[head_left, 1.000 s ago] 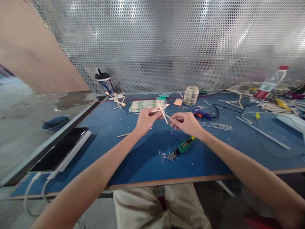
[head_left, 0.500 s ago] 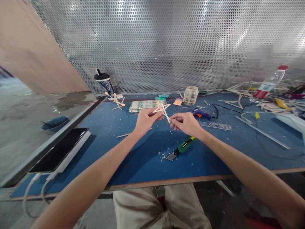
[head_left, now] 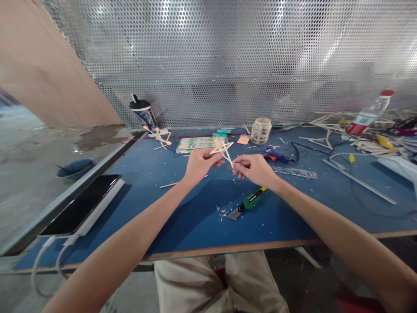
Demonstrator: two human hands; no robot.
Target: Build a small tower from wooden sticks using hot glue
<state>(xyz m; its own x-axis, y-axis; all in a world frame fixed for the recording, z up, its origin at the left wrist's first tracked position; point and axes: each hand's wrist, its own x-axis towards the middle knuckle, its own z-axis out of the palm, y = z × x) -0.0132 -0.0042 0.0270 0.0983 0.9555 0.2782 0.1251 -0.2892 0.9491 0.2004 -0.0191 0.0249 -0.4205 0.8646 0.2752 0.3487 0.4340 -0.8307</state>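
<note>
Left hand [head_left: 201,165] pinches a wooden-stick frame [head_left: 225,148] above the blue table [head_left: 195,221]. Right hand [head_left: 252,168] grips its lower end.

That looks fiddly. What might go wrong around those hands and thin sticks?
The stick frame is thin and held in the fingertips of the left hand and right hand, so it might bend or snap if pressed hard. The green cutter lies blade out on the table nearby, so a lowered hand might get nicked.
</note>
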